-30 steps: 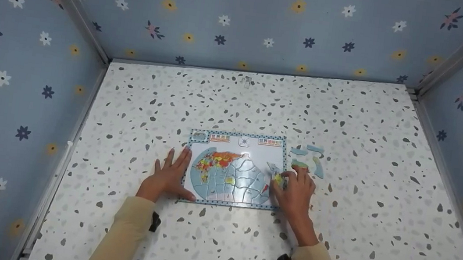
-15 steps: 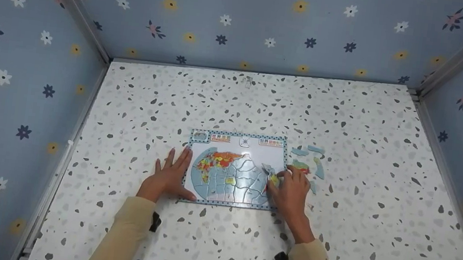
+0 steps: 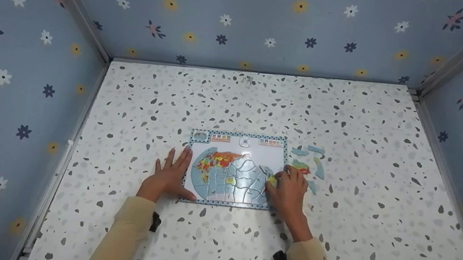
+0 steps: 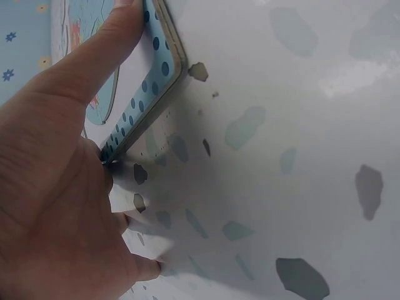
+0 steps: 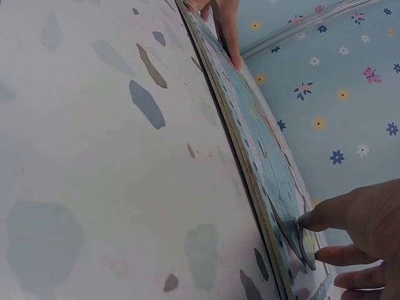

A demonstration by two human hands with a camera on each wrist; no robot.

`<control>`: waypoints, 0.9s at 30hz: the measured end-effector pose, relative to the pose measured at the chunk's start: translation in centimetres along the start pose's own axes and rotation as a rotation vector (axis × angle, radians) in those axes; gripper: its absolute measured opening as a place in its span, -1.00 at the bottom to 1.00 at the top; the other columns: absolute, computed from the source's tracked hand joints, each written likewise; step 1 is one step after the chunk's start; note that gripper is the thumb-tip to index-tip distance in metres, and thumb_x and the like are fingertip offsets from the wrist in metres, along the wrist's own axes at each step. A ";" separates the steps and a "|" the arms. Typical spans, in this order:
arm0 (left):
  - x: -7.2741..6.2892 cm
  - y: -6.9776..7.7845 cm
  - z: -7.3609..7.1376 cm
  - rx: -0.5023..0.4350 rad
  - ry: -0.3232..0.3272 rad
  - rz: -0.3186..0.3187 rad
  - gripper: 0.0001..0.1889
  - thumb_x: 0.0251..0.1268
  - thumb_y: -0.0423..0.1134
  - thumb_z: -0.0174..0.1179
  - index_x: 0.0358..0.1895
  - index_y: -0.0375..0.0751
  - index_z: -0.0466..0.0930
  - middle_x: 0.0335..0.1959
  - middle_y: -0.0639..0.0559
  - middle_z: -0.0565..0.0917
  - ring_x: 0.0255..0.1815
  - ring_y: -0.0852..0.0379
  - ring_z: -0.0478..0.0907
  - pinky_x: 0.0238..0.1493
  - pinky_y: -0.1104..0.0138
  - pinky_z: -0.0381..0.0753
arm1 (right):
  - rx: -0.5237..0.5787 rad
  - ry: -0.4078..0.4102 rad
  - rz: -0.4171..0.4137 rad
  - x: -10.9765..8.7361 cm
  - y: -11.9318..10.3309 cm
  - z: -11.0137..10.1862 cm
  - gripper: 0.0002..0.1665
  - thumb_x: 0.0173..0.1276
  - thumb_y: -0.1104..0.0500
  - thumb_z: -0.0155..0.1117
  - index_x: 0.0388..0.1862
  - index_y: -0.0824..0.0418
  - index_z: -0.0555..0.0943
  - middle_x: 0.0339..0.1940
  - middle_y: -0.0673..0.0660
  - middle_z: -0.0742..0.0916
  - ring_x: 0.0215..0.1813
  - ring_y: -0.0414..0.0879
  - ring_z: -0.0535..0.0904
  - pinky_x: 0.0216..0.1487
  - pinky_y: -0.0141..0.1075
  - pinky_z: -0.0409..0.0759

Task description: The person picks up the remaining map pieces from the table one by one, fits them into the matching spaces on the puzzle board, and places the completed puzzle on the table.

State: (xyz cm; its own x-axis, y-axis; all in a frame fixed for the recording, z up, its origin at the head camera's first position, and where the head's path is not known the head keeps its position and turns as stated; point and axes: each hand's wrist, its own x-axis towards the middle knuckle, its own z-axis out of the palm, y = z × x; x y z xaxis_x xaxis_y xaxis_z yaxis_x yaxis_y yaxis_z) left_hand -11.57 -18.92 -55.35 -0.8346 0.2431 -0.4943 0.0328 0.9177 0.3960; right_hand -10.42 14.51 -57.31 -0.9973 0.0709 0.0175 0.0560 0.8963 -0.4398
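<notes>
A world map jigsaw puzzle [image 3: 225, 184] lies flat in its dotted blue frame, with its left and middle parts filled. My left hand [image 3: 168, 179] rests spread at the frame's left edge; in the left wrist view its thumb [image 4: 100, 53] lies across the dotted border. Over the map's right side my right hand [image 3: 290, 192] pinches a blue and yellow puzzle piece [image 3: 272, 179] between thumb and fingers. The right wrist view shows that piece [image 5: 307, 247] tilted near the puzzle surface. The right hand partly hides the frame's right edge.
Several loose puzzle pieces [image 3: 318, 168] lie on the speckled white table [image 3: 360, 199] just right of the frame, one with green and red [image 3: 301, 167]. Flowered blue panels [image 3: 245, 21] stand behind and at both sides.
My right hand has moved a little left with the puzzle piece, bringing it further over the map. More of the loose pieces on the right now show. The left hand stays put.
</notes>
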 end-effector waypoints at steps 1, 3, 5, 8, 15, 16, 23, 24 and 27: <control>0.1 -0.1 0.0 0.000 -0.001 -0.001 0.47 -0.36 0.32 0.49 0.55 -0.04 -0.42 0.57 0.02 -0.45 0.54 -0.21 -0.60 0.38 -0.33 -0.44 | 0.001 0.000 -0.004 0.0 0.0 0.0 -0.62 0.21 -0.04 0.34 -0.18 0.24 0.64 0.29 0.22 0.47 0.37 0.14 0.25 0.43 0.10 0.06; 0.1 -0.2 0.1 -0.004 0.001 0.003 0.48 -0.37 0.32 0.49 0.55 -0.04 -0.42 0.57 0.02 -0.45 0.54 -0.22 -0.60 0.37 -0.33 -0.44 | 0.003 0.001 -0.014 0.0 0.1 0.1 -0.62 0.22 -0.04 0.34 -0.18 0.25 0.64 0.29 0.22 0.46 0.37 0.14 0.24 0.42 0.11 0.05; 0.2 -0.2 0.2 -0.004 -0.001 0.003 0.48 -0.37 0.33 0.48 0.54 -0.04 -0.43 0.57 0.02 -0.45 0.54 -0.22 -0.60 0.37 -0.33 -0.45 | 0.010 0.001 -0.021 0.0 0.1 0.2 -0.62 0.22 -0.03 0.34 -0.18 0.24 0.65 0.29 0.22 0.46 0.37 0.15 0.24 0.42 0.11 0.06; 0.2 -0.2 0.1 -0.001 -0.003 0.003 0.47 -0.36 0.34 0.47 0.54 -0.02 -0.44 0.57 0.03 -0.45 0.54 -0.21 -0.60 0.37 -0.33 -0.44 | 0.020 -0.006 -0.023 0.0 0.1 0.1 -0.63 0.23 -0.03 0.34 -0.16 0.23 0.66 0.29 0.21 0.47 0.38 0.15 0.23 0.41 0.11 0.06; 0.1 0.0 0.1 0.007 -0.004 -0.001 0.47 -0.36 0.37 0.45 0.54 -0.01 -0.44 0.57 0.04 -0.45 0.54 -0.21 -0.60 0.37 -0.33 -0.45 | 0.032 -0.026 -0.006 0.2 -0.1 -0.2 -0.67 0.24 0.01 0.35 -0.12 0.19 0.66 0.27 0.18 0.48 0.38 0.12 0.23 0.42 0.10 0.07; 0.1 0.0 0.1 0.007 -0.004 -0.004 0.47 -0.37 0.37 0.45 0.54 0.00 -0.44 0.57 0.05 -0.46 0.54 -0.20 -0.60 0.37 -0.33 -0.45 | 0.034 -0.027 -0.004 0.2 -0.1 -0.2 -0.68 0.25 0.02 0.35 -0.11 0.18 0.66 0.26 0.18 0.48 0.38 0.12 0.23 0.42 0.10 0.08; 0.2 0.0 0.2 0.008 -0.008 -0.012 0.47 -0.36 0.35 0.46 0.54 0.01 -0.45 0.57 0.06 -0.47 0.53 -0.19 -0.62 0.37 -0.32 -0.46 | 0.056 -0.032 0.001 0.1 0.0 0.0 -0.71 0.26 0.04 0.35 -0.11 0.14 0.63 0.25 0.16 0.48 0.37 0.11 0.23 0.38 0.09 0.11; 0.2 0.0 0.2 0.011 -0.010 -0.012 0.47 -0.36 0.35 0.46 0.54 0.01 -0.45 0.57 0.06 -0.47 0.53 -0.20 -0.62 0.37 -0.32 -0.46 | 0.059 -0.032 0.004 0.1 0.0 0.0 -0.72 0.26 0.04 0.35 -0.11 0.14 0.63 0.25 0.16 0.47 0.37 0.11 0.22 0.38 0.09 0.11; 0.2 0.0 0.2 0.014 -0.010 -0.012 0.47 -0.35 0.36 0.46 0.54 0.00 -0.45 0.57 0.05 -0.46 0.53 -0.21 -0.61 0.37 -0.33 -0.45 | 0.072 -0.030 0.005 0.1 0.1 0.1 -0.72 0.27 0.02 0.34 -0.11 0.13 0.63 0.24 0.17 0.47 0.37 0.12 0.21 0.37 0.11 0.10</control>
State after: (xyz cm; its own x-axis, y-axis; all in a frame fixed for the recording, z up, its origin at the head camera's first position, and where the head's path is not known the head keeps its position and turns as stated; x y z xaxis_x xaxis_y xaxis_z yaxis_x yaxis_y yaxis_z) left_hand -11.66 -18.79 -55.59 -0.8293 0.2351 -0.5070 0.0303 0.9248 0.3793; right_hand -10.50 14.55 -57.41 -0.9981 0.0609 -0.0112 0.0583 0.8623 -0.5031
